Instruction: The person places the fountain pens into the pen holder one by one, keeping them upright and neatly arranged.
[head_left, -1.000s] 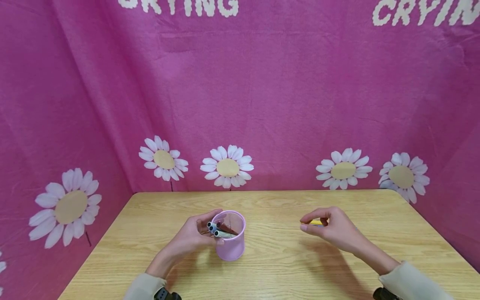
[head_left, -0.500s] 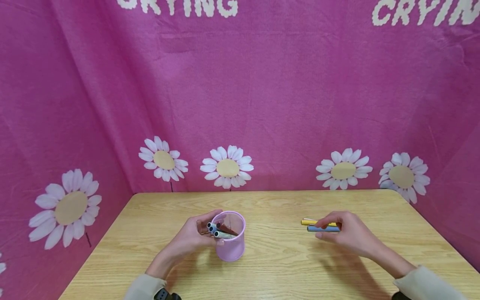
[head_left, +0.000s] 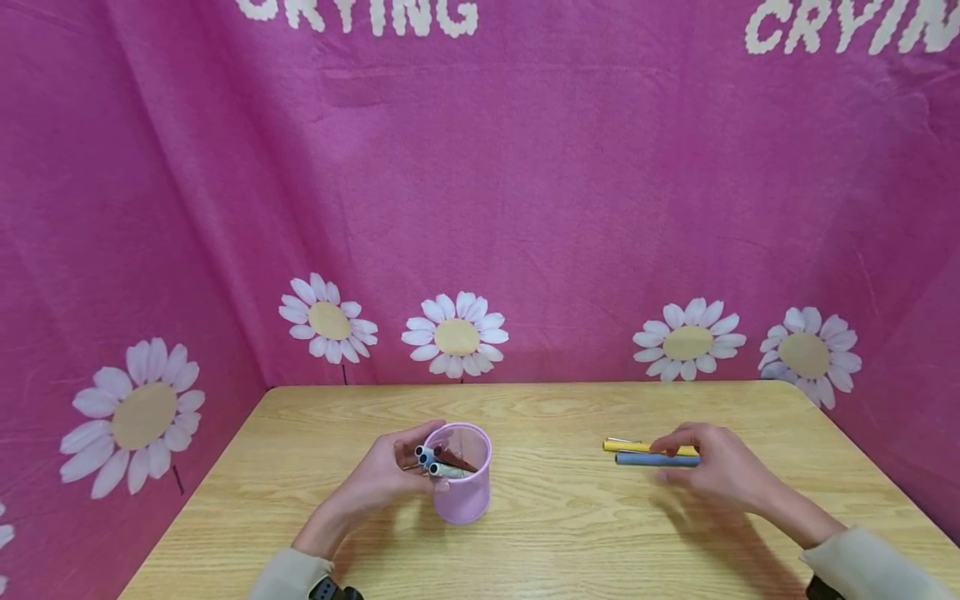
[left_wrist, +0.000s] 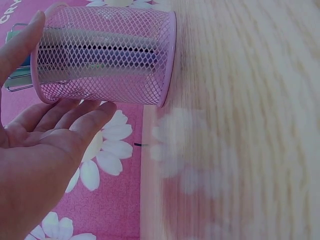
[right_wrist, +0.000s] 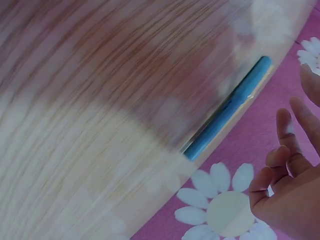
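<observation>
A pink mesh cup [head_left: 459,492] stands on the wooden table [head_left: 555,533], with several pens [head_left: 441,461] leaning inside it. My left hand [head_left: 382,479] holds the cup from its left side. In the left wrist view the thumb [left_wrist: 20,45] lies on the cup [left_wrist: 105,55] near its rim and the fingers lie along its wall. A yellow pen [head_left: 633,447] and a blue pen [head_left: 648,459] lie side by side on the table to the right. My right hand [head_left: 712,471] hovers over their right ends, fingers relaxed and holding nothing. The right wrist view shows the blue pen [right_wrist: 227,107] lying free of the hand [right_wrist: 290,175].
A pink cloth with white daisies [head_left: 456,335] hangs behind the table and along both sides. The table's back edge [head_left: 525,385] meets the cloth. Bare wood lies between the cup and the two pens.
My right hand has let go of the yellow pen, which now lies beside the blue pen, and has drawn back to the right. The left hand and cup have not moved.
</observation>
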